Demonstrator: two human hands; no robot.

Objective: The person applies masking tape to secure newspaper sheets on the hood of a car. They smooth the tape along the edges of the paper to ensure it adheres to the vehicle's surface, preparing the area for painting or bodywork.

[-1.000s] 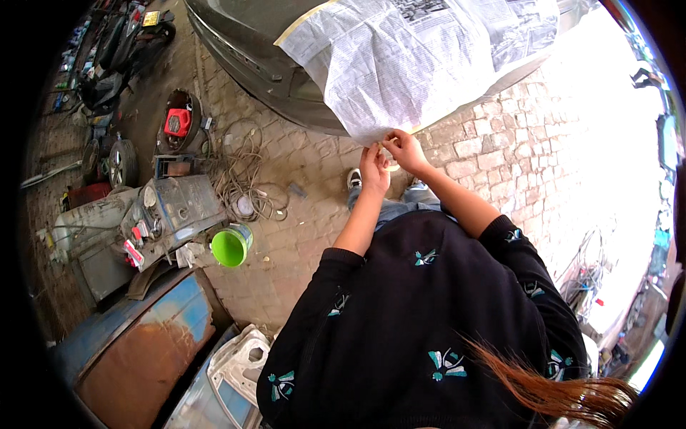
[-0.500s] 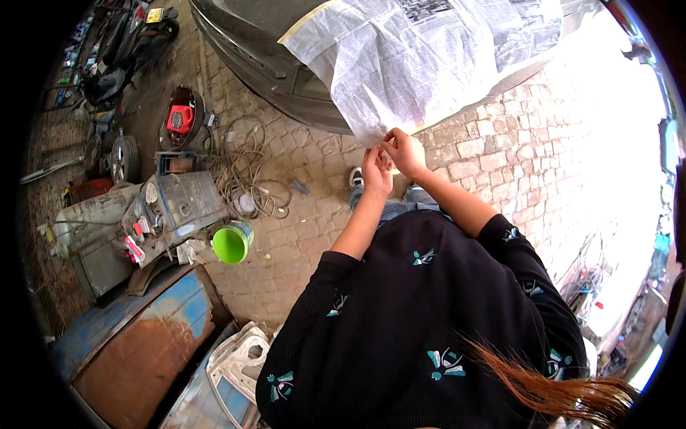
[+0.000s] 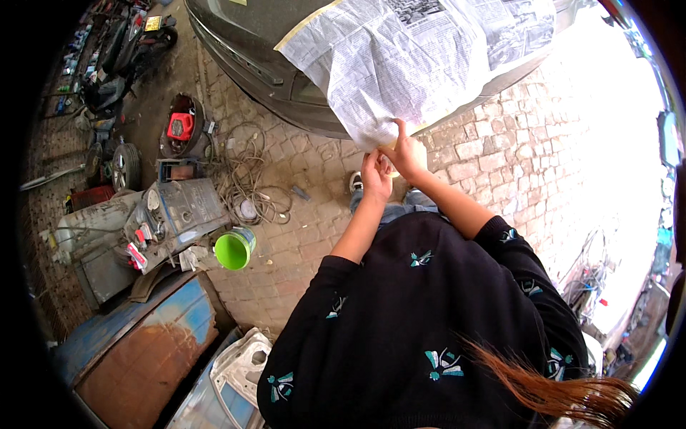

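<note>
- Newspaper [image 3: 407, 68] drapes over the grey car [image 3: 246, 39], lower corner at the fingertips!
- Right hand [image 3: 410, 159]: grip apart; left hand [image 3: 376, 175]: can't tell.
- Best keep that edge taut.

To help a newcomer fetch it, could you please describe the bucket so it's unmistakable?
Start at the dark car at the picture's top. Down and left, a tangled cable or hose lies on the paving. Just below it is the bucket, told from its neighbours by its bright green inside.
</note>
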